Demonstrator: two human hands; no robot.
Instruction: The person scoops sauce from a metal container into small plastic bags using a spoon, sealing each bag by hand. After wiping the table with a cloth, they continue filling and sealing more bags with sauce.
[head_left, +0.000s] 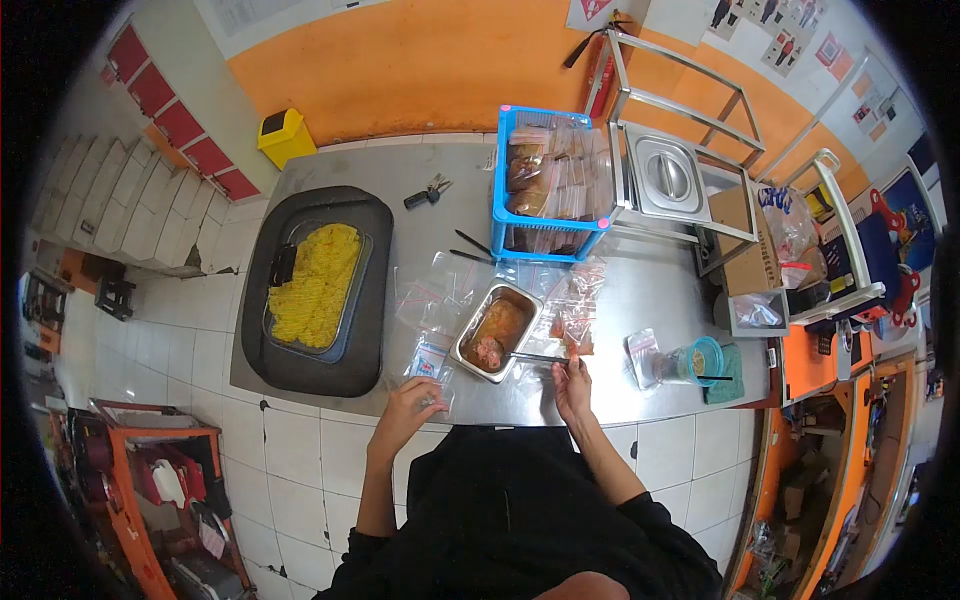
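Observation:
A steel food pan stands near the front of the table, with reddish-brown sauce and a lump of food in it. My right hand is closed round a dark-handled serving utensil; its far end reaches into the pan, and the food hides its shape. To the left of the pan, my left hand has its fingers pinched at a clear plastic bag by the table edge. More clear zip bags lie flat behind it. A bag with reddish contents lies right of the pan.
A black tray at left bears a tub of yellow rice. Keys lie farther back. Behind the pan stands a blue basket of filled bags. A turquoise-rimmed container, a green cloth and a metal rack are right.

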